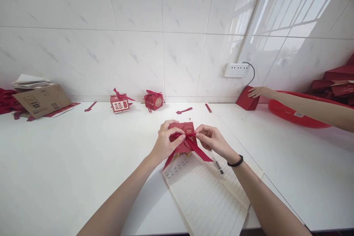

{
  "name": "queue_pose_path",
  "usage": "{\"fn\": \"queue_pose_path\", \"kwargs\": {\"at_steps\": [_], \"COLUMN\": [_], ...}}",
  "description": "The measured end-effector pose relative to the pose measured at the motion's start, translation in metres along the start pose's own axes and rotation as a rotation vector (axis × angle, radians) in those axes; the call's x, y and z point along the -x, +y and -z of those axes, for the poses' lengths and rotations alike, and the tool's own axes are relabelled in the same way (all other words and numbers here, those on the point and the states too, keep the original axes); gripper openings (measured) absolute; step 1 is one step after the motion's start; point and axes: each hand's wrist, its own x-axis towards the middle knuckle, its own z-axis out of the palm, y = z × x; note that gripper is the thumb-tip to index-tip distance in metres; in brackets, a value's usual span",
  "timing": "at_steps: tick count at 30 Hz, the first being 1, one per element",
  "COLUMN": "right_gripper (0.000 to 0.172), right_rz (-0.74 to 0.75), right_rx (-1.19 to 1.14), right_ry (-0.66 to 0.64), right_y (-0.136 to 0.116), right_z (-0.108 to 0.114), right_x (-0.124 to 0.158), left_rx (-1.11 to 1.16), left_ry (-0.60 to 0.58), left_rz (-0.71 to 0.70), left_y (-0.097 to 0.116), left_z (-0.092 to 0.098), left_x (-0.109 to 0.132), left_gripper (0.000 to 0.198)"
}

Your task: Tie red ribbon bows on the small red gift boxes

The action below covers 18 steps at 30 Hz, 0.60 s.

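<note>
A small red gift box (181, 146) with gold characters stands at the far end of an open notebook, a dark red ribbon (203, 155) tied in a bow on its top. My left hand (167, 141) holds the box's left side, thumb and fingers pinching the bow's left loop. With thumb and fingertips closed, my right hand (211, 139) grips the ribbon at the right of the knot. Two ribbon tails hang down toward the notebook (204, 199). A pen (219, 167) lies on its pages, just below my right hand.
Two ribboned red boxes (120, 104) (154, 101) stand by the wall. Cardboard (44, 99) lies at left. Ribbon strips (90, 107) (184, 111) lie behind. At right, another person's hand (260, 92) touches a red box (247, 99) beside a red basin (298, 118).
</note>
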Motion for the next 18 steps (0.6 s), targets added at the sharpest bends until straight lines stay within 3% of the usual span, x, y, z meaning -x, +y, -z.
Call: {"fn": "queue_pose_path", "kwargs": {"at_steps": [18], "right_gripper": [0.047], "right_rz": [-0.072], "right_rx": [-0.11], "right_ry": [-0.043], "right_y": [0.0066], "right_z": [-0.0032], "right_x": [-0.0037], "left_rx": [-0.005], "left_ry": [-0.016], "left_rz": [0.0], "left_y": [0.0006], "left_z": [-0.0001], "left_x": [-0.0005], "left_gripper": [0.011]}}
